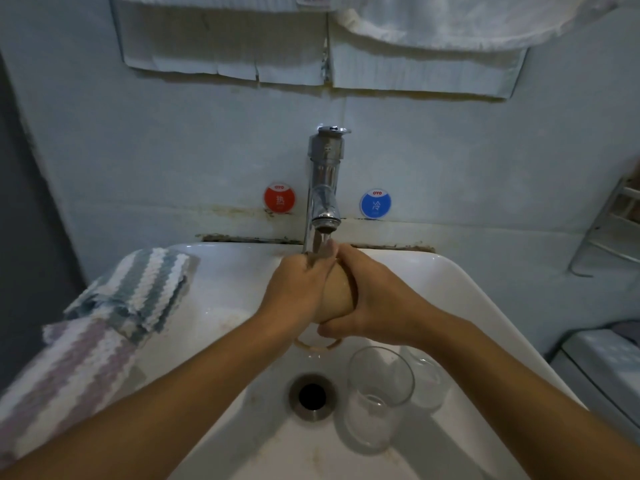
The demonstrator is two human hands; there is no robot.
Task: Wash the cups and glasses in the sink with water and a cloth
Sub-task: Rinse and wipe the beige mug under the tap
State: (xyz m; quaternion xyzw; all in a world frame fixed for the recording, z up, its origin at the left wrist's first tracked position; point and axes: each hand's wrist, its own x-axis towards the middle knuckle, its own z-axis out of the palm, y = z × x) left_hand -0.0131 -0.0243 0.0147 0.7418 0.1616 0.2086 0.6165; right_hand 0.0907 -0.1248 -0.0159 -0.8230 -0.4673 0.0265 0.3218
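Rinsing beige cup [337,296] under tap [323,188].
Left hand [294,289] and right hand [374,306] both wrapped round it; rotate so the stream reaches everywhere.

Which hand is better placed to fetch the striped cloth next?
Left, probably. The striped cloth lies on the sink rim on the left hand's side. The right hand could keep holding the beige cup under the tap.
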